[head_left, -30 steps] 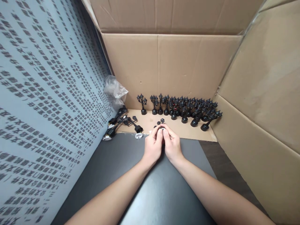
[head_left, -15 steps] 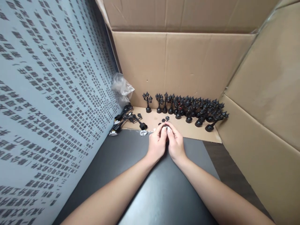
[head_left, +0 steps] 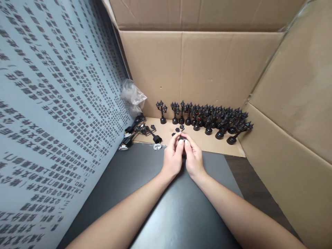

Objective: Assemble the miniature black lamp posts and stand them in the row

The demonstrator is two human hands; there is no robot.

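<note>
Cardboard walls (head_left: 207, 69) enclose the bench on the far and right sides; a printed grey sheet (head_left: 52, 103) leans along the left. The landmark is the row of standing miniature street lamps (head_left: 204, 119) against the far wall. Left of that row lie a crumpled clear bag (head_left: 132, 94), loose lamp parts with black bases (head_left: 140, 131) and a small white ring (head_left: 157, 146). Nearer than the row, on the black mat (head_left: 155, 193), the left hand (head_left: 173, 159) and right hand (head_left: 193, 159) meet, fingertips pressed together and clamped on one small black lamp piece (head_left: 182, 138); only its far tip shows between the thumbs. Judged from the grip, the step in hand is pressing two parts of a lamp together. The next move calls for steady, square pressure from both thumbs, then a release. The piece's visible end points away from the person, toward the row; its long axis cannot be told, being hidden by the fingers.
</note>
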